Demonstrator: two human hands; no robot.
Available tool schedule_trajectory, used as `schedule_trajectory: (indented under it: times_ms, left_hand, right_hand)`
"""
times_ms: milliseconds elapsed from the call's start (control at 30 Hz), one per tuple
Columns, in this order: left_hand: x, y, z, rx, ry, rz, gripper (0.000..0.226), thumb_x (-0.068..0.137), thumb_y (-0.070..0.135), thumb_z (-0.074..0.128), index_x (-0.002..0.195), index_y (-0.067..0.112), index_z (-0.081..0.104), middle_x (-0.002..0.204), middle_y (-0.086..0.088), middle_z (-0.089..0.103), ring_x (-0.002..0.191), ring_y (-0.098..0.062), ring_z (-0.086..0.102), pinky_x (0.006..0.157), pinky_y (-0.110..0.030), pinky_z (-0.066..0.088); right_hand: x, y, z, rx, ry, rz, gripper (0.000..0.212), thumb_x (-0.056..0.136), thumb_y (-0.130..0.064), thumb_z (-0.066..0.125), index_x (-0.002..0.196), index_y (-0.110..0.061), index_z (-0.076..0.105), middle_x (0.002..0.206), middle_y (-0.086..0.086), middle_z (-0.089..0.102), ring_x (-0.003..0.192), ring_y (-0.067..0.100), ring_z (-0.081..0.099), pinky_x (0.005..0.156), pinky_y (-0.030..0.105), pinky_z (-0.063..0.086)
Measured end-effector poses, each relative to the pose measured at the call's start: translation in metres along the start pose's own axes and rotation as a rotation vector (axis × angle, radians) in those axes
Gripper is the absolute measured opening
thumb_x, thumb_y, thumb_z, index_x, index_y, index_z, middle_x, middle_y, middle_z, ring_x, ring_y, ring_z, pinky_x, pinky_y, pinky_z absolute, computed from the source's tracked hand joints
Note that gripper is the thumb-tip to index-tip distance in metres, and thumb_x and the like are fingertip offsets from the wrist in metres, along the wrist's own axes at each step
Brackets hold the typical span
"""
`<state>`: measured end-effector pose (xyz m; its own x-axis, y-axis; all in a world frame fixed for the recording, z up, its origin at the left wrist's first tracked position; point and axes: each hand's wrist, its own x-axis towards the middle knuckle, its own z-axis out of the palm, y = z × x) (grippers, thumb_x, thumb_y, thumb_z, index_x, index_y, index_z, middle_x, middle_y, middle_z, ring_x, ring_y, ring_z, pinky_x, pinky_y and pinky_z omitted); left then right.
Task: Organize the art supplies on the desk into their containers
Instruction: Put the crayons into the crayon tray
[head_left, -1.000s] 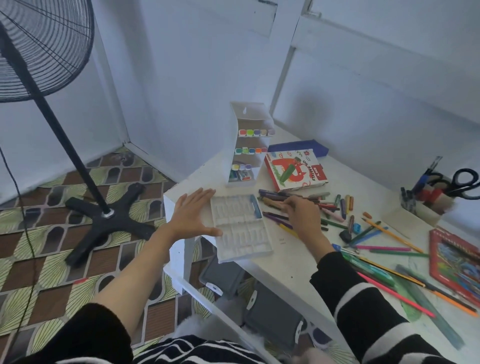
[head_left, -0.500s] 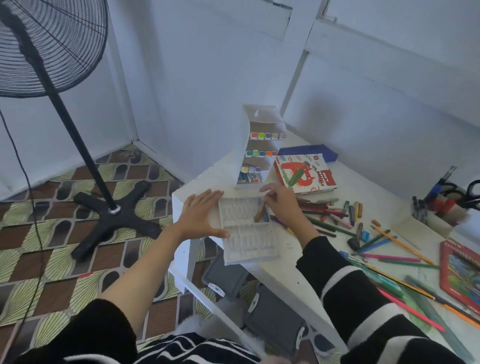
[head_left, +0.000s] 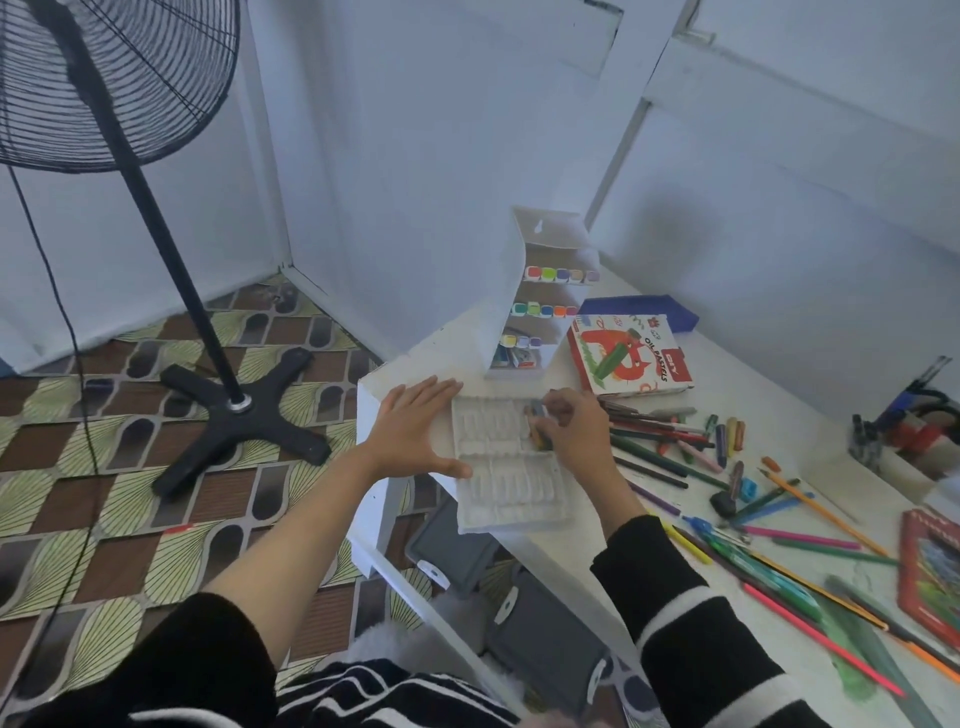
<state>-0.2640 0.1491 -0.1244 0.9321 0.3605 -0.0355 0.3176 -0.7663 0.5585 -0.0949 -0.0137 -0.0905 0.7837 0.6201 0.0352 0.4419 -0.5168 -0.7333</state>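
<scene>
The fan (head_left: 156, 234) stands left of the tray (head_left: 506, 493); the bench (head_left: 769, 395) carries the tray at its left end; the box (head_left: 628, 358) lies beyond the tray; the left hand (head_left: 415, 436) presses flat, fingers straight, on the tray's left edge; the right hand (head_left: 576, 441) pinches a crayon (head_left: 537, 413) over the tray's far-right slots.

Desk (head_left: 597, 551), contents as the person faces it.
- Near left corner: tray (head_left: 506, 488), lying flat at the front edge.
- Left hand (head_left: 415, 431) lies flat on the tray's left rim.
- Right hand (head_left: 574, 436) is at the tray's far right corner, its fingers curled on crayons (head_left: 536, 415) in the slots there.
- Behind the tray: marker rack (head_left: 524, 291), upright.
- Right of the rack: pastel box (head_left: 628, 358), flat, with another flat box (head_left: 639, 306) behind it.
- Right of the tray: loose pencils (head_left: 670, 441), spread towards the right edge.
- Far right: pen holder (head_left: 909, 431), with a tin (head_left: 930, 566) in front of it.
- Under the desk: bins (head_left: 452, 551).
- Floor, left of the desk: fan (head_left: 239, 405).
</scene>
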Motion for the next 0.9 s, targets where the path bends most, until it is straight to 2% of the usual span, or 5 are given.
schedule_trajectory:
  times_ms: [233,400,533,700,900]
  left_hand:
    - [0.002,-0.001,0.000,0.018,-0.008,0.001,0.138,0.034,0.104,0.025,0.151,0.033,0.009,0.158,0.016,0.006,0.145,-0.005,-0.005,0.115,-0.036,-0.009]
    - [0.001,0.000,-0.001,-0.004,-0.006,-0.002,0.137,0.034,0.104,0.027,0.150,0.033,0.011,0.158,0.016,0.008,0.145,-0.005,-0.004,0.116,-0.037,-0.009]
    - [0.001,0.002,-0.001,0.008,-0.015,-0.018,0.140,0.032,0.105,0.025,0.151,0.032,0.009,0.158,0.016,0.007,0.145,-0.005,-0.005,0.116,-0.038,-0.008]
    - [0.001,0.003,-0.004,-0.011,-0.044,-0.030,0.136,0.035,0.104,0.029,0.150,0.035,0.008,0.158,0.017,0.006,0.144,-0.004,-0.007,0.116,-0.038,-0.010]
    - [0.001,0.005,-0.006,-0.013,-0.061,-0.067,0.133,0.036,0.102,0.033,0.149,0.038,0.008,0.157,0.018,0.005,0.144,-0.003,-0.008,0.115,-0.039,-0.011]
  right_hand:
    - [-0.005,0.004,0.008,0.045,0.003,0.061,0.026,0.080,-0.010,0.072,0.100,-0.009,0.056,0.093,0.005,0.051,0.079,0.015,0.048,0.066,0.019,0.039]
    - [-0.003,0.002,0.012,0.060,-0.001,0.119,0.028,0.082,-0.012,0.071,0.097,-0.011,0.048,0.083,0.003,0.048,0.071,0.014,0.045,0.058,0.020,0.036]
    - [-0.002,0.004,-0.002,0.079,0.057,0.088,0.010,0.087,-0.009,0.063,0.094,-0.007,0.057,0.089,0.008,0.057,0.079,0.017,0.054,0.067,0.022,0.046]
    - [0.004,0.026,-0.034,-0.141,0.116,0.016,0.002,0.086,-0.007,0.064,0.085,-0.009,0.065,0.091,0.010,0.060,0.079,0.018,0.053,0.066,0.020,0.037]
    - [0.005,0.033,-0.037,-0.342,0.049,-0.102,0.006,0.080,-0.012,0.071,0.085,-0.012,0.067,0.091,0.004,0.055,0.085,0.021,0.052,0.073,0.031,0.046]
